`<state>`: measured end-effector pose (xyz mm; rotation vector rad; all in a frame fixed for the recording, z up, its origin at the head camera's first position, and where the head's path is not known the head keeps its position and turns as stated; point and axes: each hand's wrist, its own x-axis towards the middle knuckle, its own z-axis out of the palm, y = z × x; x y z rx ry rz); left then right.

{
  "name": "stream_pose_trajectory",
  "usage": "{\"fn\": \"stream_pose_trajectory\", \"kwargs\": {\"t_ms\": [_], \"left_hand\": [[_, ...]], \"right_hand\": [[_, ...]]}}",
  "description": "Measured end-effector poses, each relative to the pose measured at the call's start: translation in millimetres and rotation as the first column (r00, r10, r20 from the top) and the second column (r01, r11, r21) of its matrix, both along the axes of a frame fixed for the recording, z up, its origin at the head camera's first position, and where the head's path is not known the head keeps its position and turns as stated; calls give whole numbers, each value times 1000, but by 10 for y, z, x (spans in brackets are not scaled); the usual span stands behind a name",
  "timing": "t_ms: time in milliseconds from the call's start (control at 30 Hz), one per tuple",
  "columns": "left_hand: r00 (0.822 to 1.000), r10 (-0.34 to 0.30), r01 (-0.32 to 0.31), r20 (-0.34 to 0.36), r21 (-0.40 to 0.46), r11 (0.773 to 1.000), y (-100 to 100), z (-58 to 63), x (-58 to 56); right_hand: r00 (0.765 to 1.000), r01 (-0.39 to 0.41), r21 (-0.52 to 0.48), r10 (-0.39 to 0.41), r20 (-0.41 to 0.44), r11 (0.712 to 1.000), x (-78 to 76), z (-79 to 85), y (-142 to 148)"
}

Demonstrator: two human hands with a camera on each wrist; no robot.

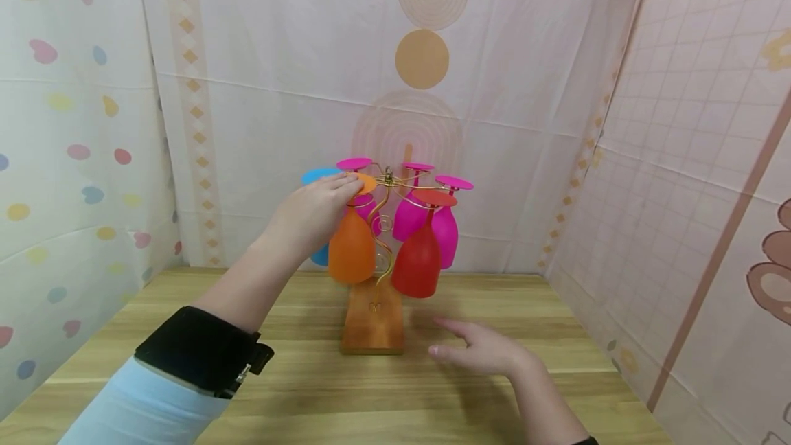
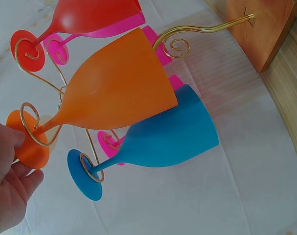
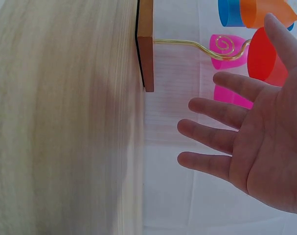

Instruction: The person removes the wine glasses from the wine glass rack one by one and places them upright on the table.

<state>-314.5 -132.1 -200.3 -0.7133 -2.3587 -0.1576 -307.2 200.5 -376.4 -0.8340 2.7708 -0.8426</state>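
Observation:
An orange wine glass [image 1: 351,246] hangs upside down by its foot from a gold wire rack [image 1: 388,180]. My left hand [image 1: 321,208] pinches the edge of that glass's foot [image 2: 34,152] between thumb and fingers. Behind it hangs a blue wine glass [image 2: 170,134], partly hidden by the hand in the head view. A red wine glass [image 1: 418,259] hangs at the front right, with several pink wine glasses [image 1: 446,232] farther back. My right hand [image 1: 485,349], fingers spread and holding nothing, is over the table to the right of the rack's wooden base [image 1: 373,325].
The wood-grain table [image 1: 296,376] ends at a patterned cloth backdrop [image 1: 278,156]. Patterned cloths also hang at the left [image 1: 68,136] and right [image 1: 698,177]. A curved gold stem [image 2: 207,29] joins the base to the ring holders above.

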Motion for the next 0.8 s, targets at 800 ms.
{"fn": "stream_pose_trajectory", "kwargs": {"t_ms": [800], "left_hand": [[999, 27, -26, 42, -23, 999, 152, 113, -45]], "right_hand": [[998, -57, -9, 57, 4, 998, 68, 5, -75]]}}
